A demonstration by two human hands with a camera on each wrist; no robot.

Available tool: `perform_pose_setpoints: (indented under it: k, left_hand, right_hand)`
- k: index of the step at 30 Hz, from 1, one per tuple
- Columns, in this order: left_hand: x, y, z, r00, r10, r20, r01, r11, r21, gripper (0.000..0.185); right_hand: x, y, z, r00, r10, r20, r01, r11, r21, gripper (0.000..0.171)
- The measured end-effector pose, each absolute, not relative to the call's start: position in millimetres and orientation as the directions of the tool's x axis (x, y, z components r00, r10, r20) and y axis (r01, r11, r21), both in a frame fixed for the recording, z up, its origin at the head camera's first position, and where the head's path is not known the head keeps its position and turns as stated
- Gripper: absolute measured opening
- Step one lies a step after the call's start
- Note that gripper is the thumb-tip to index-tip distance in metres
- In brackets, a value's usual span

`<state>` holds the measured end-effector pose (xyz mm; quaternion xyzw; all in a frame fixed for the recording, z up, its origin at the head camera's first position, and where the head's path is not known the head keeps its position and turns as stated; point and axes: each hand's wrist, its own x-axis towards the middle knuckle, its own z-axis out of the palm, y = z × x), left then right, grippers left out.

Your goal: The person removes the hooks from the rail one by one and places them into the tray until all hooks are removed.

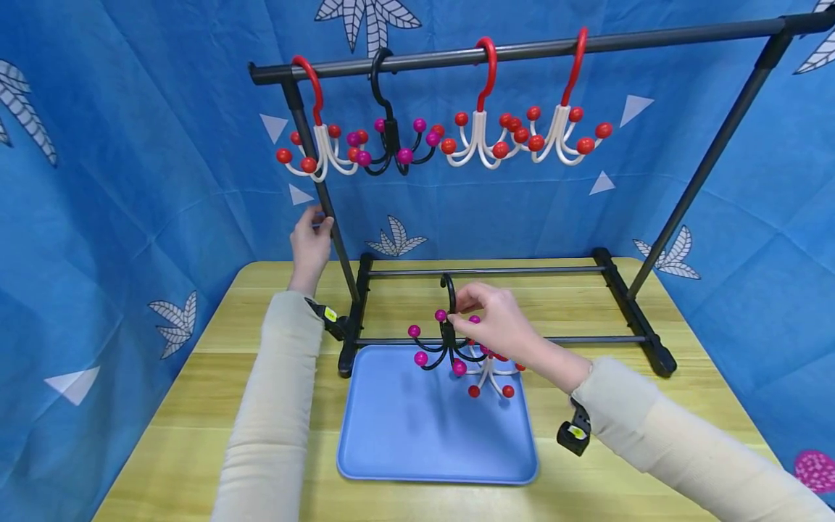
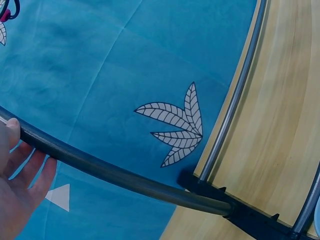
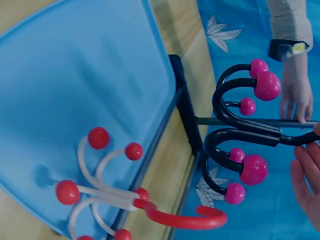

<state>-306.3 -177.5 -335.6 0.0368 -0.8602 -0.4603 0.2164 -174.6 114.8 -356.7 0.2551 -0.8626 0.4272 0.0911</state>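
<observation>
Tray (image 1: 391,435): I see one white hook (image 1: 491,377) in it.
Right hand (image 1: 496,326): pinches black hook (image 1: 446,341) — above tray.
Left hand (image 1: 310,243): grips rack post (image 1: 326,203).

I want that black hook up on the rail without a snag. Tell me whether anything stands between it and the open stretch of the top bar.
Nothing visible does. The right hand holds the black hook above the blue tray; the air up to the top bar right of the hung hooks looks clear. The lower crossbar sits behind it.
</observation>
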Motion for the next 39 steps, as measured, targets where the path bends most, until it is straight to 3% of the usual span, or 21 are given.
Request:
perform_pose_setpoints:
  k: [17, 24, 29, 34, 39]
  left_hand:
    - [-306, -177, -335, -0.908, -0.261, 0.327, 0.131, 0.566, 0.814, 0.029]
    - [-306, -178, -335, -0.906, -0.262, 0.333, 0.136, 0.565, 0.814, 0.028]
    - [-305, -177, -335, -0.909, -0.266, 0.322, 0.128, 0.557, 0.820, 0.029]
    - [-305, -176, -335, -0.909, -0.267, 0.321, 0.125, 0.560, 0.819, 0.029]
    - [-305, -176, -335, -0.909, -0.270, 0.317, 0.121, 0.558, 0.821, 0.030]
  right_hand:
    - [-179, 94, -402, -0.906, -0.358, 0.226, -0.405, 0.574, -0.711, 0.012]
    - [-183, 97, -414, -0.900, -0.389, 0.195, -0.415, 0.634, -0.653, 0.010]
    - [-181, 100, -415, -0.885, -0.416, 0.207, -0.459, 0.711, -0.532, 0.010]
    - [-179, 103, -418, -0.816, -0.487, 0.311, -0.574, 0.746, -0.336, 0.014]
    - [-175, 107, -423, -0.784, -0.519, 0.340, -0.602, 0.769, -0.217, 0.018]
